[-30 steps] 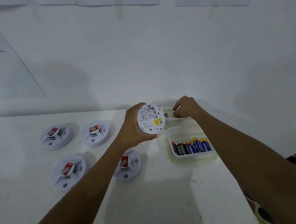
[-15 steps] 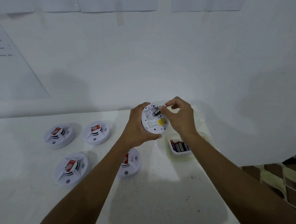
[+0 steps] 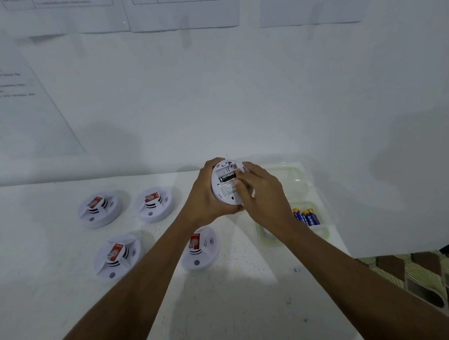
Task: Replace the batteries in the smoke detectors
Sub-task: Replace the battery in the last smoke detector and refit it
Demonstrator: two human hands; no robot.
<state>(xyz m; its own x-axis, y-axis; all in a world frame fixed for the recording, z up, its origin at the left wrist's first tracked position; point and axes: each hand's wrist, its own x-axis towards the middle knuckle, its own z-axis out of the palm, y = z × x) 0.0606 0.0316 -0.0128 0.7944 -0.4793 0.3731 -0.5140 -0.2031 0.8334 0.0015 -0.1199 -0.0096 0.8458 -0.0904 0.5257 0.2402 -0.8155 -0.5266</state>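
Note:
My left hand (image 3: 206, 196) grips a white round smoke detector (image 3: 226, 192) above the table, its back side turned toward me. A black battery (image 3: 227, 176) lies in the open battery bay. My right hand (image 3: 263, 196) covers the detector's right side, its fingertips pressing on the battery's right end. Behind my right wrist a clear plastic tray (image 3: 323, 232) holds several blue batteries (image 3: 306, 216). Several more white detectors lie face up on the white table (image 3: 238, 299), each with a red tag: two at the back left (image 3: 98, 209) (image 3: 155, 204) and two nearer (image 3: 117, 256) (image 3: 200, 247).
A second clear plastic tray (image 3: 286, 174) sits behind the held detector against the white wall. Printed papers (image 3: 183, 8) hang on the wall above. The table's right edge drops to a brown and green patterned floor (image 3: 432, 276).
My right hand has brought a black battery from the trays to the detector and now presses it into the bay. My view has tilted and shifted slightly.

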